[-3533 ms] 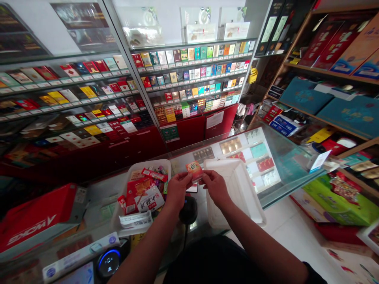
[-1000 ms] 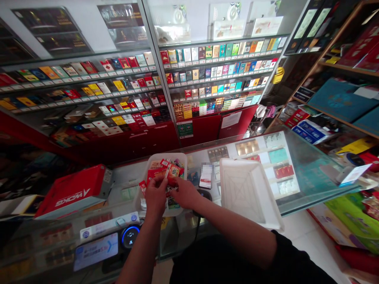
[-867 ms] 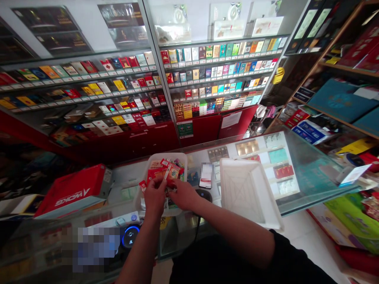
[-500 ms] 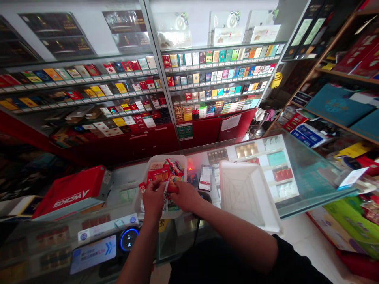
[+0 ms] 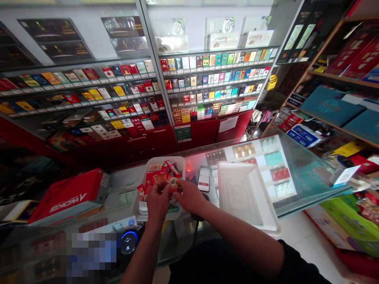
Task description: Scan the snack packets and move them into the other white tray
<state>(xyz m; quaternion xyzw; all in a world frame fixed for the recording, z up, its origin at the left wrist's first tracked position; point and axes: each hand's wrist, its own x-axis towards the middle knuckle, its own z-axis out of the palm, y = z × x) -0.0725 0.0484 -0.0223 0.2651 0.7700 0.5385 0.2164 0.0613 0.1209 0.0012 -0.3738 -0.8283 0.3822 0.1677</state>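
A small orange-red snack packet (image 5: 173, 183) with a round emblem is held between the fingertips of both hands. My left hand (image 5: 157, 199) pinches its left side and my right hand (image 5: 191, 196) grips its right side; fingers partly cover it. Both hands are above a white plastic bin (image 5: 181, 167) of snacks, where a red box (image 5: 156, 177), several small wrapped snacks and a red packet (image 5: 141, 191) show. My hands hide the bin's near middle. To the right of the bin lies a phone (image 5: 204, 178) with a lit, partly blurred screen.
A shallow white tray (image 5: 239, 193) sits on the glass counter (image 5: 308, 173), right of the phone. A black device (image 5: 197, 217) with a cable is partly behind my right wrist. A red shoebox-like carton (image 5: 71, 195) and a round blue-lit device (image 5: 129, 241) are at left.
From over the counter between bin and tray, both hands have moved left over the snack bin, still holding the packet. Lately its round emblem has turned into view. A red glow appears beside the phone.
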